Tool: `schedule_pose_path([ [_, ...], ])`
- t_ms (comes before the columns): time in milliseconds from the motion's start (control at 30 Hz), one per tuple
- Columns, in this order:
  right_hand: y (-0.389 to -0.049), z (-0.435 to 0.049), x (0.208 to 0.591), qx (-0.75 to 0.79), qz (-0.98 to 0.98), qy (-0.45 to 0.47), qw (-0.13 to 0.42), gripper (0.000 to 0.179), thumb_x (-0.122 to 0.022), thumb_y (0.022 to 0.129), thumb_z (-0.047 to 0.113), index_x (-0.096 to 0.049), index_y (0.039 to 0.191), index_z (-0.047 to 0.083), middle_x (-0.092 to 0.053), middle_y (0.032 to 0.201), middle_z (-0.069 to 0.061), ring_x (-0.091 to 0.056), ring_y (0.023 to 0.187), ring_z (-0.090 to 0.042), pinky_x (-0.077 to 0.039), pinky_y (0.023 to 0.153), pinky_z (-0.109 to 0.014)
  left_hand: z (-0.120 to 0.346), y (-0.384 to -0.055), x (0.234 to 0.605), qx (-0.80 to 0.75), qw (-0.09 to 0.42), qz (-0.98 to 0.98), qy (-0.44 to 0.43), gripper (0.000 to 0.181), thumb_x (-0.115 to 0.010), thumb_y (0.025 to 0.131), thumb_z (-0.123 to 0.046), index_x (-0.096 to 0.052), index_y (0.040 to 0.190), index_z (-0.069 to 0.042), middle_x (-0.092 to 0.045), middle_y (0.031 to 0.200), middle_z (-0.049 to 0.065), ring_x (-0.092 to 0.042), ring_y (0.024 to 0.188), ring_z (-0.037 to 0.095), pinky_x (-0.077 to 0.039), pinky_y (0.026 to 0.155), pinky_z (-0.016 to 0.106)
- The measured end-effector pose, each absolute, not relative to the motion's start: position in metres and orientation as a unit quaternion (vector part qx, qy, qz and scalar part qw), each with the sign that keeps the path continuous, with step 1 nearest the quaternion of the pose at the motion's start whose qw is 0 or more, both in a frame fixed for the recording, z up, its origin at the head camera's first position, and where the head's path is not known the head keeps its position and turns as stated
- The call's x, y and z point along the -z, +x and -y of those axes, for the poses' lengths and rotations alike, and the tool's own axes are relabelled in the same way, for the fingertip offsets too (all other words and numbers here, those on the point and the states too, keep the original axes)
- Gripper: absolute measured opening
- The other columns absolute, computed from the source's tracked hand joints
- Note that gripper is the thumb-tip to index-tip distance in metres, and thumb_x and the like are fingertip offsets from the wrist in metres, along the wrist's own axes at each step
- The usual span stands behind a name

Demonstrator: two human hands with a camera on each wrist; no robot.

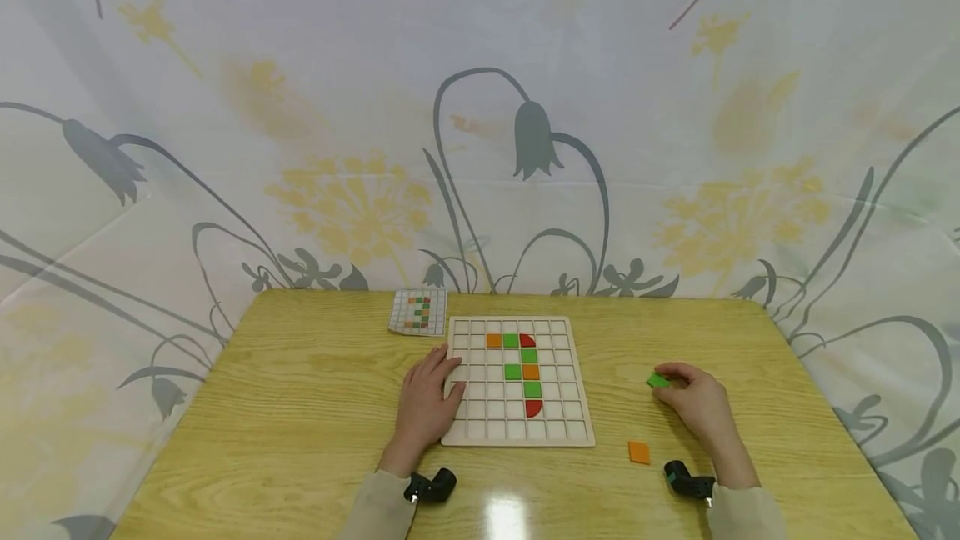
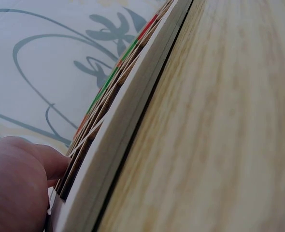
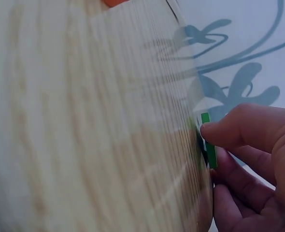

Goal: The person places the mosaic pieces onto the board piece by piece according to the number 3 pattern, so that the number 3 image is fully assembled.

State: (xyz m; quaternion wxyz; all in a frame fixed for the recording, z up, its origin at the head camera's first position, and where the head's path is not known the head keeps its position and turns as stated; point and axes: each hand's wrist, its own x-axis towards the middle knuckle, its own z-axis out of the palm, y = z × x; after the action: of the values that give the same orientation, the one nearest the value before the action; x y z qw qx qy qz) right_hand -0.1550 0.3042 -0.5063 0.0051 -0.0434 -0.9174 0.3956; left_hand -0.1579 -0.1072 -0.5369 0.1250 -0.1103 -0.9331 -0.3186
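Observation:
My left hand [image 1: 427, 398] rests on the left edge of a white gridded board [image 1: 480, 433], fingers spread along the rim and thumb lying on the grid. Coloured tiles sit in its squares: a red rounded piece [image 1: 527, 340] at the top, another red piece [image 1: 534, 408] lower down, with green and orange squares between and beside them. To the right of the board, my right hand [image 1: 697, 402] pinches a green tile [image 1: 657, 381] between thumb and fingers. The right wrist view shows this green tile [image 3: 209, 142] edge-on, close over the wooden tabletop.
One loose orange tile [image 1: 639, 452] lies on the wooden table [image 1: 300, 407], between the board and my right wrist. A small printed card [image 1: 397, 321] with a coloured grid pattern lies behind the board's left corner. A patterned cloth [image 1: 480, 215] hangs behind the table.

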Motion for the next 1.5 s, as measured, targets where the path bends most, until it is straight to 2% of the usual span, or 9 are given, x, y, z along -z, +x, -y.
schedule_pose_path([
  [133,-0.154,-0.305,0.505,-0.398,0.917,-0.036,0.007,0.041,-0.074,0.089,0.013,-0.065,0.124,-0.006,-0.067,0.116,-0.022,-0.063,0.104,-0.035,-0.050,0.077,-0.023,0.107,-0.158,0.537,0.317,0.123,0.934,-0.110,0.035,-0.065,0.095,-0.020,-0.066,0.127,-0.006,-0.049,0.148,0.016,-0.041,0.138,0.035,-0.031,0.110,0.057],
  [600,-0.155,-0.307,0.501,-0.400,0.916,0.001,0.021,0.041,-0.072,0.086,0.004,-0.063,0.124,-0.009,-0.064,0.120,-0.028,-0.063,0.110,-0.041,-0.049,0.075,-0.014,0.107,-0.159,0.539,0.319,0.118,0.934,-0.111,0.036,-0.065,0.095,-0.019,-0.066,0.128,-0.005,-0.049,0.148,0.016,-0.040,0.139,0.035,-0.031,0.110,0.057],
  [667,-0.155,-0.307,0.499,-0.398,0.917,0.003,0.023,0.041,-0.072,0.086,0.004,-0.063,0.125,-0.009,-0.063,0.122,-0.029,-0.063,0.111,-0.043,-0.052,0.077,-0.019,0.107,-0.159,0.539,0.321,0.119,0.933,-0.112,0.036,-0.065,0.095,-0.019,-0.066,0.128,-0.005,-0.048,0.148,0.016,-0.040,0.139,0.035,-0.031,0.110,0.057],
  [767,-0.154,-0.305,0.497,-0.393,0.919,0.006,0.025,0.041,-0.072,0.087,0.004,-0.063,0.126,-0.007,-0.061,0.124,-0.029,-0.061,0.112,-0.045,-0.055,0.083,-0.035,0.106,-0.159,0.538,0.323,0.119,0.932,-0.112,0.036,-0.065,0.095,-0.019,-0.066,0.128,-0.005,-0.048,0.148,0.016,-0.040,0.139,0.035,-0.031,0.110,0.056],
  [867,-0.154,-0.304,0.496,-0.387,0.921,0.008,0.029,0.040,-0.070,0.088,0.004,-0.062,0.127,-0.006,-0.060,0.123,-0.030,-0.060,0.110,-0.047,-0.053,0.087,-0.052,0.106,-0.159,0.538,0.321,0.120,0.933,-0.112,0.036,-0.065,0.095,-0.019,-0.066,0.128,-0.006,-0.048,0.148,0.016,-0.040,0.139,0.035,-0.031,0.110,0.056],
  [933,-0.155,-0.303,0.495,-0.381,0.924,0.012,0.035,0.039,-0.069,0.088,0.003,-0.063,0.126,-0.006,-0.061,0.121,-0.029,-0.059,0.107,-0.045,-0.051,0.087,-0.055,0.106,-0.160,0.539,0.321,0.119,0.933,-0.112,0.036,-0.065,0.095,-0.019,-0.066,0.128,-0.006,-0.048,0.148,0.016,-0.040,0.139,0.035,-0.031,0.110,0.056],
  [1267,-0.157,-0.287,0.494,-0.377,0.924,0.037,0.042,0.033,-0.073,0.087,0.002,-0.068,0.119,-0.003,-0.063,0.109,-0.019,-0.060,0.094,-0.032,-0.053,0.074,-0.039,0.107,-0.159,0.539,0.321,0.118,0.933,-0.111,0.035,-0.065,0.095,-0.018,-0.066,0.127,-0.005,-0.048,0.148,0.016,-0.040,0.139,0.035,-0.031,0.110,0.057],
  [1500,-0.161,-0.268,0.497,-0.383,0.921,0.064,0.037,0.029,-0.073,0.086,0.002,-0.071,0.115,-0.001,-0.063,0.104,-0.012,-0.059,0.089,-0.026,-0.052,0.071,-0.036,0.108,-0.159,0.537,0.321,0.121,0.933,-0.113,0.035,-0.065,0.095,-0.019,-0.066,0.127,-0.005,-0.048,0.148,0.016,-0.040,0.139,0.036,-0.032,0.110,0.057],
])
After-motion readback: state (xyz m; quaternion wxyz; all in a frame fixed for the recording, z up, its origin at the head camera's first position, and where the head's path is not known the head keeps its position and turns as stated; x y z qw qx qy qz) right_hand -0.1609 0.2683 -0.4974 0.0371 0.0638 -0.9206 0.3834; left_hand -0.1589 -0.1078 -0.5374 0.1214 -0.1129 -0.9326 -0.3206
